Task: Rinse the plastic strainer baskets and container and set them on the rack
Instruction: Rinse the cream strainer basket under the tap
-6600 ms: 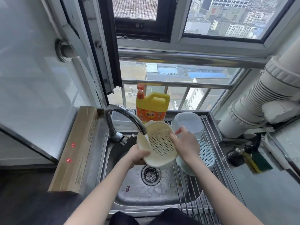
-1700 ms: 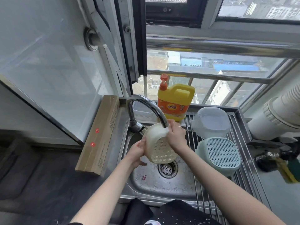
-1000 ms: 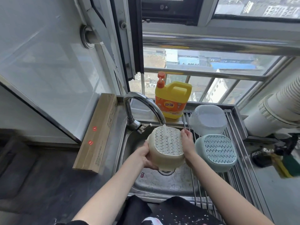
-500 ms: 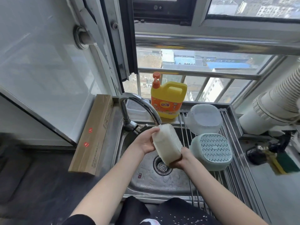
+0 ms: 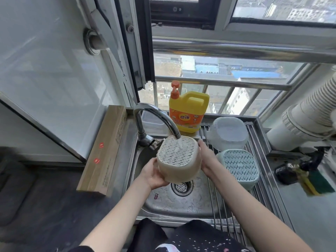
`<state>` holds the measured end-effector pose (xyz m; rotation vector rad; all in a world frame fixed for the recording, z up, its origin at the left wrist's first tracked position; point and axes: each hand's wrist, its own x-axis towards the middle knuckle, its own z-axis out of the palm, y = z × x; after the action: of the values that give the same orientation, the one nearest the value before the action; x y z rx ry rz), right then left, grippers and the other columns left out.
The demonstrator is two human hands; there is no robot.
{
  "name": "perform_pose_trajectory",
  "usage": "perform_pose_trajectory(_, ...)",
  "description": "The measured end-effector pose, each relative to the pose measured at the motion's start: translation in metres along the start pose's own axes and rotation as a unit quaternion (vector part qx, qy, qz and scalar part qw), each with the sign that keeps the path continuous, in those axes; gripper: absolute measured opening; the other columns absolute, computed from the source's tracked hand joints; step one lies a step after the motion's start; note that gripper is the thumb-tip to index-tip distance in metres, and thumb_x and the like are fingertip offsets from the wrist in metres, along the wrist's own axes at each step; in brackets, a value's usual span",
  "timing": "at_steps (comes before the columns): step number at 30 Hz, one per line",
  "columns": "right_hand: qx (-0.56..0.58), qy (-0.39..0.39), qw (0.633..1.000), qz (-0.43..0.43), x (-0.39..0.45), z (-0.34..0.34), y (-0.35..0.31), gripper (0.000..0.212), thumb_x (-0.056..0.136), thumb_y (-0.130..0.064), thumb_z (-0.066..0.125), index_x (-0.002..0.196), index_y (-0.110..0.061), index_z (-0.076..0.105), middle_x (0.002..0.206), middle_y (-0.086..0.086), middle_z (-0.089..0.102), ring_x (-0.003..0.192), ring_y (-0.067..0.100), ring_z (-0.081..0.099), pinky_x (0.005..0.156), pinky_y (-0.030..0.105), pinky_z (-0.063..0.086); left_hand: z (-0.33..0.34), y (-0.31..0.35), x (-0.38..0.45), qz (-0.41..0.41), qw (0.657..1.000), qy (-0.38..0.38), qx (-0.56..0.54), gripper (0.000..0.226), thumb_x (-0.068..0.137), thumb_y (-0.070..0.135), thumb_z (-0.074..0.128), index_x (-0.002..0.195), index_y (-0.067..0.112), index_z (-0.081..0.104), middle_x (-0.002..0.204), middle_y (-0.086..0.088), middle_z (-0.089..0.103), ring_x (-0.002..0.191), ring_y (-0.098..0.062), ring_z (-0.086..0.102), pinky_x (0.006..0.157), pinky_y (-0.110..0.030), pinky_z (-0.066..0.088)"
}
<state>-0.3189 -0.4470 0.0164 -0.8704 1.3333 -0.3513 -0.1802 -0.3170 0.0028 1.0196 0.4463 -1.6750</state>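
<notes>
The left hand (image 5: 154, 176) cups the lower left side of the cream strainer basket (image 5: 179, 160), fingers curled under it, while the right hand (image 5: 207, 157) grips its right wall — both clamped on the basket. It is held upside down over the sink (image 5: 181, 202), perforated base up, right under the faucet (image 5: 156, 120) spout, water landing on the slots. Just to the right, on the rack (image 5: 261, 182), a green strainer basket (image 5: 240, 168) sits inverted, with the clear container (image 5: 228, 132) behind it. A yellow detergent jug (image 5: 188, 111) stands behind the faucet.
</notes>
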Motion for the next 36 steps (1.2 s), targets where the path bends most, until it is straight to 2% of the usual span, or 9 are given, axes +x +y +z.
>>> perform_pose_trajectory(4,-0.108,-0.003,0.992,-0.070,-0.011,0.015,-0.004,0.053,0.083,-0.058,0.048,0.104,-0.011,0.064,0.097,0.006,0.070,0.093,0.023,0.065,0.089,0.040,0.051,-0.013,0.001,-0.007,-0.030,0.997,0.011,0.072,0.045,0.092,0.046,0.036,0.107,0.010,0.059,0.085,-0.016,0.060,0.087,-0.031,0.055,0.095,-0.056,0.044)
perform_pose_trajectory(8,-0.229,-0.013,0.930,-0.288,-0.032,0.018,-0.001,0.027,0.092,-0.037,0.055,0.079,-0.014,0.055,0.074,-0.002,0.055,0.072,0.015,0.051,0.062,0.029,0.038,-0.023,0.014,-0.013,-0.059,0.996,0.017,0.072,0.091,0.086,0.066,0.039,0.146,0.001,0.021,0.150,-0.033,0.018,0.137,-0.052,0.020,0.108,-0.067,0.018)
perform_pose_trajectory(14,-0.559,-0.114,0.570,-0.591,-0.038,0.010,0.036,0.023,0.076,-0.032,0.070,0.080,-0.024,0.049,0.077,-0.005,0.060,0.076,0.020,0.058,0.068,0.031,0.027,-0.008,0.021,-0.015,-0.033,0.979,-0.041,0.199,0.059,0.091,0.056,0.040,0.108,0.004,0.064,0.095,-0.020,0.068,0.089,-0.036,0.065,0.078,-0.051,0.055)
perform_pose_trajectory(17,-0.629,-0.156,0.518,-0.559,-0.041,0.004,0.043,0.028,0.072,-0.038,0.075,0.086,-0.027,0.053,0.080,-0.005,0.064,0.079,0.020,0.060,0.072,0.033,0.042,-0.011,0.013,-0.005,-0.010,0.961,0.041,0.272,0.028,0.094,0.003,0.042,0.120,-0.005,0.051,0.095,-0.022,0.067,0.084,-0.031,0.068,0.069,-0.041,0.059)
perform_pose_trajectory(20,-0.637,-0.162,0.586,-0.473,-0.044,-0.010,0.041,0.043,0.087,-0.061,0.044,0.109,-0.028,0.060,0.114,-0.006,0.062,0.114,0.017,0.050,0.100,0.039,0.037,-0.019,0.007,0.000,0.029,0.935,0.103,0.338,0.037,0.088,-0.013,0.037,0.123,-0.006,0.045,0.100,-0.019,0.064,0.087,-0.029,0.065,0.066,-0.038,0.058)
perform_pose_trajectory(24,-0.647,0.005,0.626,-0.435,-0.032,-0.024,0.044,0.052,0.090,-0.057,0.024,0.137,-0.036,0.028,0.144,-0.004,0.042,0.136,0.022,0.033,0.115,0.050,0.016,-0.019,0.009,-0.007,0.073,0.902,0.135,0.402,0.031,0.086,-0.015,0.041,0.112,0.001,0.048,0.093,-0.015,0.061,0.091,-0.031,0.063,0.062,-0.039,0.057)
perform_pose_trajectory(28,-0.589,0.132,0.730,-0.320,-0.026,-0.023,0.031,0.055,0.096,-0.043,0.038,0.144,-0.018,0.027,0.137,0.011,0.046,0.122,0.030,0.047,0.100,0.047,0.038,-0.013,0.012,-0.012,0.077,0.900,0.107,0.416,0.029,0.086,-0.012,0.046,0.110,0.002,0.051,0.096,-0.014,0.063,0.093,-0.030,0.065,0.069,-0.042,0.058)
perform_pose_trajectory(32,-0.577,0.088,0.770,-0.257,-0.032,-0.018,0.023,0.025,0.098,-0.025,0.036,0.121,-0.013,0.037,0.108,0.010,0.065,0.093,0.031,0.061,0.071,0.038,0.039,-0.004,0.017,-0.013,0.094,0.902,0.085,0.413,0.037,0.084,-0.011,0.049,0.118,0.003,0.051,0.105,-0.013,0.064,0.093,-0.026,0.066,0.070,-0.040,0.060)
perform_pose_trajectory(36,-0.427,0.064,0.878,-0.208,-0.027,-0.030,0.036,0.025,0.095,-0.014,0.041,0.119,-0.012,0.039,0.090,0.009,0.064,0.072,0.023,0.059,0.059,0.034,0.047,0.003,0.019,-0.012,0.131,0.907,0.055,0.396,0.049,0.081,-0.008,0.059,0.127,0.008,0.053,0.111,-0.011,0.067,0.092,-0.021,0.069,0.068,-0.038,0.061)
